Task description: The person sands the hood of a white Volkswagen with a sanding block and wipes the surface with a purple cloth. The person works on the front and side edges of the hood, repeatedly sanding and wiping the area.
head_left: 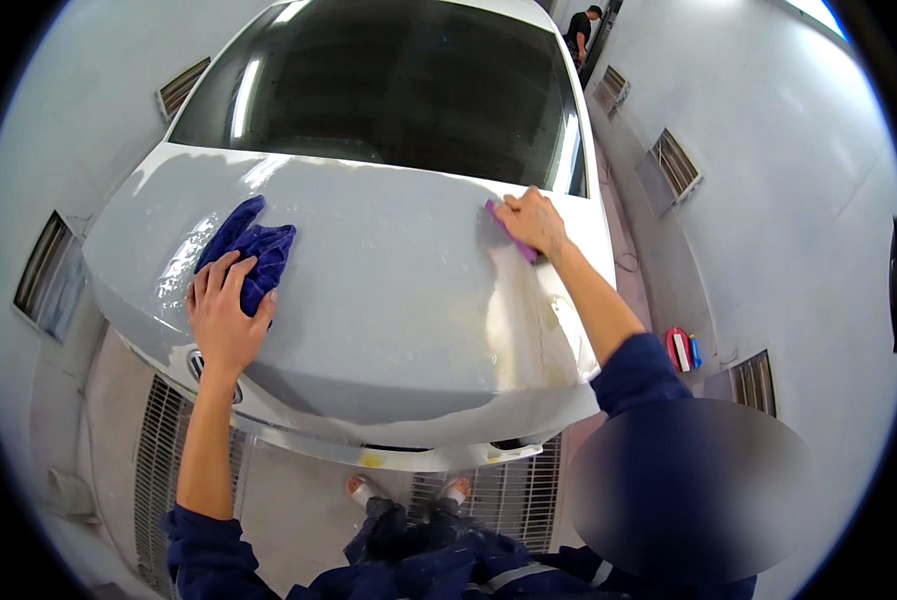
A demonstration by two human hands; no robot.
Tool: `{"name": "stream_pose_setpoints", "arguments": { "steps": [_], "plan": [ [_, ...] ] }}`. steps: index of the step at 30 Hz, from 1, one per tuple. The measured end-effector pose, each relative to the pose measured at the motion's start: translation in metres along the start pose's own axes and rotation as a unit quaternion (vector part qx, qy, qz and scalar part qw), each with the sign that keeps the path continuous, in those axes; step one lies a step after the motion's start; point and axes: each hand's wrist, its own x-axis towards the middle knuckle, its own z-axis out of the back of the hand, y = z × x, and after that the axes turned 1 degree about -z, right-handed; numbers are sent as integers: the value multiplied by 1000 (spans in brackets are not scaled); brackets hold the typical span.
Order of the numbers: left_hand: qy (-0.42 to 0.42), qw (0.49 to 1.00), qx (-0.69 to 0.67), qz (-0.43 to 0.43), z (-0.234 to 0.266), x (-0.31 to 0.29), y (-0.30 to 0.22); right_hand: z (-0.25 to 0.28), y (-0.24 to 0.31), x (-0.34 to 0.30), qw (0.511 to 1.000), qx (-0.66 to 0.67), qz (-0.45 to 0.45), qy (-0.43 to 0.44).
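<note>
A white car (599,240) stands in front of me, its broad panel (389,280) below the dark window glass coated in matt grey, with wet streaks on the left. Toward the panel's left side, my left hand (227,308) presses a crumpled dark-blue cloth (261,250) against the surface, fingers curled over its near edge. Close to the glass on the right, my right hand (535,222) grips a thin purple pad (514,236), which touches the panel. Whitish and yellowish bare patches (514,325) show just below that pad.
Metal floor grates (509,495) lie under the car's near edge and by my feet. Vents (677,165) line both pale walls. A red, white and blue item (682,350) sits by the right wall. Far back on the right stands another person (580,35) in dark clothes.
</note>
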Motion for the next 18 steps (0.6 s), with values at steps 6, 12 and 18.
{"name": "stream_pose_setpoints", "arguments": {
  "steps": [6, 12, 18],
  "plan": [
    [45, 997, -35, -43, 31, 0, 16, -12, 20, -30, 998, -17, 51, -16],
    [15, 999, -37, -34, 32, -6, 7, -10, 17, -100, 996, 23, 82, -3],
    [-27, 996, -55, -69, 14, -5, -5, -15, -21, 40, 994, -30, 65, -82]
  ]
}}
